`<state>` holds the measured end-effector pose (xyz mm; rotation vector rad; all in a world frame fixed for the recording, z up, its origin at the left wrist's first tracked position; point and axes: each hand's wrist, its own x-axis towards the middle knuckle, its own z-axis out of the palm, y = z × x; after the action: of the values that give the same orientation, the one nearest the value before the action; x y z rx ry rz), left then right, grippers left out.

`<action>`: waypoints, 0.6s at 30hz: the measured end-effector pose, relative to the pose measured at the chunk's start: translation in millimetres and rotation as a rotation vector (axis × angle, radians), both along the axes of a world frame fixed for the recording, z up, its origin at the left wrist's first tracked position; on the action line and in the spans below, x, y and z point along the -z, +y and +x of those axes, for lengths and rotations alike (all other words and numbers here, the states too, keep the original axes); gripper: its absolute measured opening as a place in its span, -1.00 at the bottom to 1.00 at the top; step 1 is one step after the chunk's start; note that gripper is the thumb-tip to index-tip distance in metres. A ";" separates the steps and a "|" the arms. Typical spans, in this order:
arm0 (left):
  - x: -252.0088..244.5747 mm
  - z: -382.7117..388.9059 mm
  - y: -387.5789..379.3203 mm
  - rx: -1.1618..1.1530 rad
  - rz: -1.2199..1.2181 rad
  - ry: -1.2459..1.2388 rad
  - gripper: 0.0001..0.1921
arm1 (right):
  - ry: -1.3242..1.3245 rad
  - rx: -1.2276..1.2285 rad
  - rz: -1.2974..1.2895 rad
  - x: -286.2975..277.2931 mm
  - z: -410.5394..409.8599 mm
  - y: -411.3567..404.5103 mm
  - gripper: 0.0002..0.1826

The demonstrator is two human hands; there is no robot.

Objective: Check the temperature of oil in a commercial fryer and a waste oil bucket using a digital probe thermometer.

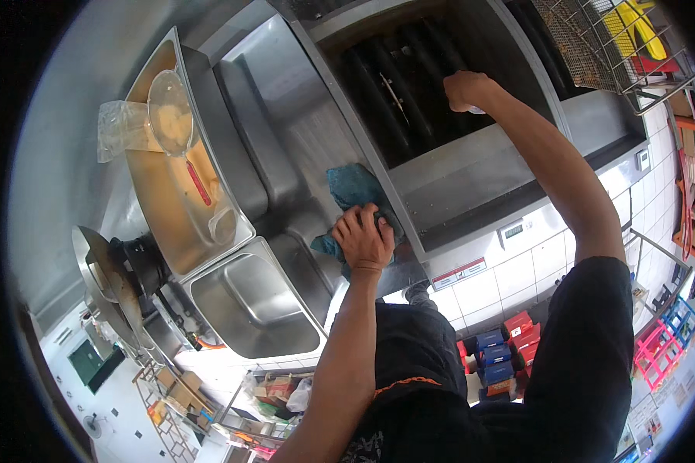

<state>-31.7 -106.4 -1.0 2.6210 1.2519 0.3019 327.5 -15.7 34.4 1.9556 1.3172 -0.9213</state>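
Note:
My left hand (362, 236) grips and presses down on a crumpled blue-green cloth (353, 180) lying on the stainless steel worktop (301, 110). Its fingers are curled over the cloth near the raised metal edge of a deep fryer (402, 223). Over the fryer's dark well (405, 75), my right hand (468, 91) is closed in a fist. A small whitish item (476, 110) shows under its palm, too little of it to name. Dark tubes (376, 95) run through the well below, with a thin metal rod (392, 95) between them.
At left stands a deep steel pan (150, 197) with a strainer (171, 113), a clear plastic bag (121, 130) and a red-handled utensil (198, 184). A smaller steel pan (255, 295) adjoins it. A wire fryer basket (585, 46) sits at upper right. Boxes (498, 353) are stacked below.

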 end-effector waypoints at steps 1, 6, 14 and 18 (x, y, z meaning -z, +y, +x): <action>0.4 -0.8 0.5 0.003 0.003 0.006 -0.69 | -0.004 0.001 0.000 -2.8 -0.6 1.1 -0.60; 3.1 -0.8 0.5 -0.007 0.006 -0.008 -0.69 | -0.041 0.037 0.123 -20.1 8.9 4.2 -0.59; 7.0 1.4 1.5 -0.009 0.034 0.014 -0.70 | -0.103 0.148 0.312 30.1 -13.0 24.3 -0.62; 4.8 3.6 0.3 0.004 0.017 0.022 -0.70 | -0.051 0.111 0.134 36.8 -2.5 14.8 -0.62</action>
<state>-28.0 -106.1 -5.8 2.6473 1.2563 0.2854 325.0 -0.9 -2.4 2.1590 1.2820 -0.8477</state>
